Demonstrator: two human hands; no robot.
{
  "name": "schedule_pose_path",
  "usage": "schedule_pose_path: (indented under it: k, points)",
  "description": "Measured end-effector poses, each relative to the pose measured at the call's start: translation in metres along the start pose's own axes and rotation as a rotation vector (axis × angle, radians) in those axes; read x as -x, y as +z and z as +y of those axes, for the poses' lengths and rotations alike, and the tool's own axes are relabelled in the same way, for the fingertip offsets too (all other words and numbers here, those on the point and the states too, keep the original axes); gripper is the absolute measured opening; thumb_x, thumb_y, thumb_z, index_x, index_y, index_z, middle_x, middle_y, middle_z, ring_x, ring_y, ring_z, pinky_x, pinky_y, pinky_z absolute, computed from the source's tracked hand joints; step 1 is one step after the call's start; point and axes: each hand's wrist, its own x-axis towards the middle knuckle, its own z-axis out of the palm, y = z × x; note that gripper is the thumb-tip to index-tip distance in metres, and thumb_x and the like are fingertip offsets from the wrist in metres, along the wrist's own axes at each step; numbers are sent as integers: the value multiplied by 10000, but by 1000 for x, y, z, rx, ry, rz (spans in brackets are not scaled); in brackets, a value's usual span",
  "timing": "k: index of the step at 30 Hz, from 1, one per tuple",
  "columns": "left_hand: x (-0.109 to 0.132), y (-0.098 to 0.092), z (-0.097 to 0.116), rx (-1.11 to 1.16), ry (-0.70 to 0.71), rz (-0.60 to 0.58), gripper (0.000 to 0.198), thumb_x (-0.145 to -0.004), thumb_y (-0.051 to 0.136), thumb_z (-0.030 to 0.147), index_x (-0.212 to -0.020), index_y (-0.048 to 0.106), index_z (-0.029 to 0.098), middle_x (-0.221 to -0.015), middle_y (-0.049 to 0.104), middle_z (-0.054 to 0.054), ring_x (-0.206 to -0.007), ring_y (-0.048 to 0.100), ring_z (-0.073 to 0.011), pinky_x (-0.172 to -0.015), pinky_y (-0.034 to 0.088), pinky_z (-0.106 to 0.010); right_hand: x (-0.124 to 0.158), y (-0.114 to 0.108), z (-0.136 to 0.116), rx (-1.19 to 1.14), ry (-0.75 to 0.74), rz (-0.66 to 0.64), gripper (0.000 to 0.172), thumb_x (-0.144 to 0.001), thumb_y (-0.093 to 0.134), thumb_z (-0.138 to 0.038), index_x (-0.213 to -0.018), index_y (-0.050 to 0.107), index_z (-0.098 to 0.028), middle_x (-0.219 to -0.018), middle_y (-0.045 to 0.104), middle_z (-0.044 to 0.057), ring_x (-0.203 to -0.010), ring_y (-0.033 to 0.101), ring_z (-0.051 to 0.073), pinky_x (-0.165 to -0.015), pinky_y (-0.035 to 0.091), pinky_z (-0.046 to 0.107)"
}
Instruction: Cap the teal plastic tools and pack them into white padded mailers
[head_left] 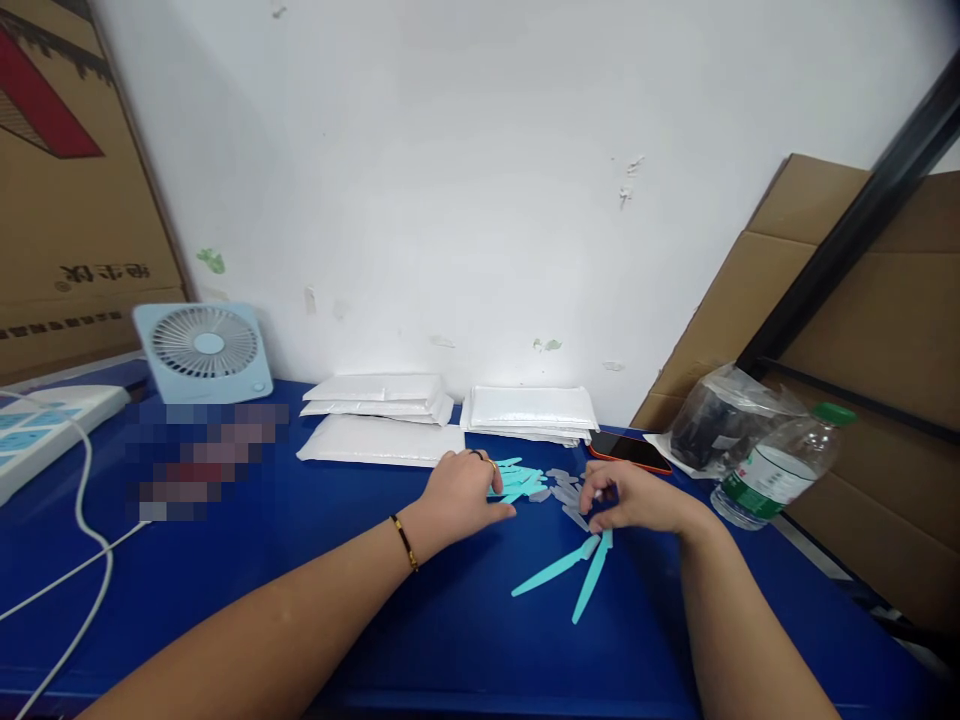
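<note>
My left hand [466,490] rests over a pile of teal eyebrow razors [521,480], its fingers bent and the thumb held apart. Nothing shows in its grasp, though the fingertips are partly hidden. My right hand [626,497] is curled at the right side of several small translucent plastic caps [562,488]. Its thumb and index fingertips come close together beside a cap; what they pinch, if anything, I cannot make out. Just below that hand lie two more teal razors [555,568], spread in a V with their handles toward me.
White padded envelopes [382,440] are stacked along the wall. Right of them are a phone [630,452], a plastic-wrapped dark item [712,430] and a green-capped bottle [776,475]. A light-blue fan [206,350], white cable [88,500] and power strip [45,435] stand left.
</note>
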Motion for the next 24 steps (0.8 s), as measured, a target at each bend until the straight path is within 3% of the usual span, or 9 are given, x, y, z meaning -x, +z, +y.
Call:
schedule_pose_path:
  k: [2, 5, 10, 13, 15, 17, 19, 22, 24]
  points:
    - [5, 4, 9, 35, 97, -75, 347, -668, 618, 546, -749, 655, 211, -785, 634, -20, -776, 570, -185, -679, 375, -275, 0, 2, -4, 22, -10, -116, 296, -577, 741, -433, -764, 701, -207, -816, 550, 18, -753, 513, 169, -693, 382, 273]
    - [12, 11, 19, 36, 209, -131, 394, -682, 595, 577, -801, 659, 207, -766, 640, -17, -751, 571, -180, -655, 381, -263, -5, 11, -10, 77, -13, -163, 272, -575, 749, -419, -725, 698, -197, -797, 554, 5, -772, 510, 164, -799, 345, 304]
    - [10, 13, 16, 2, 164, -244, 186, -743, 612, 398, -762, 661, 220, -764, 653, 0, -692, 580, -152, -566, 363, -234, -13, 20, -12, 58, -86, -174, 290, -653, 686, -464, -751, 683, -192, -783, 554, 3, -737, 498, 147, -746, 361, 279]
    - [4, 7, 7, -59, 61, -250, 135, -733, 625, 339, -721, 657, 208, -749, 654, -7, -679, 580, -159, -546, 353, -236, -10, 14, -7, 35, -40, -49, 275, -681, 661, -450, -742, 672, -181, -794, 556, 19, -728, 499, 153, -675, 377, 261]
    - [0, 3, 2, -94, 15, -192, 124, -734, 622, 320, -709, 649, 202, -763, 650, -9, -676, 577, -159, -554, 352, -240, -4, 5, -2, 25, 12, 95, 260, -692, 651, -426, -768, 673, -179, -804, 558, 29, -722, 504, 156, -657, 383, 261]
    - [-1, 0, -1, -89, 10, -126, 142, -730, 623, 346, -736, 644, 207, -791, 643, -3, -679, 573, -153, -564, 354, -242, 4, -3, 5, 4, 42, 156, 245, -682, 660, -390, -817, 678, -186, -832, 563, 34, -747, 514, 164, -668, 393, 262]
    - [1, 0, 0, -47, 44, -90, 201, -726, 619, 411, -780, 639, 218, -811, 633, 3, -691, 571, -150, -572, 359, -242, 11, -8, 11, -25, 62, 63, 258, -632, 700, -335, -854, 683, -205, -870, 568, 30, -783, 521, 172, -674, 402, 255]
    - [8, 6, 8, 37, 115, -133, 273, -732, 589, 486, -811, 629, 228, -793, 623, 10, -702, 572, -146, -560, 358, -237, 13, -6, 18, -1, 130, -139, 286, -522, 760, -247, -800, 698, -220, -852, 571, 10, -774, 522, 172, -642, 399, 239]
    - [13, 12, 14, 74, 161, -159, 299, -750, 556, 506, -841, 622, 228, -804, 622, 7, -716, 573, -145, -558, 361, -236, 8, 1, 17, 37, 146, -190, 264, -485, 776, -233, -737, 702, -209, -802, 569, -1, -743, 518, 163, -613, 384, 229]
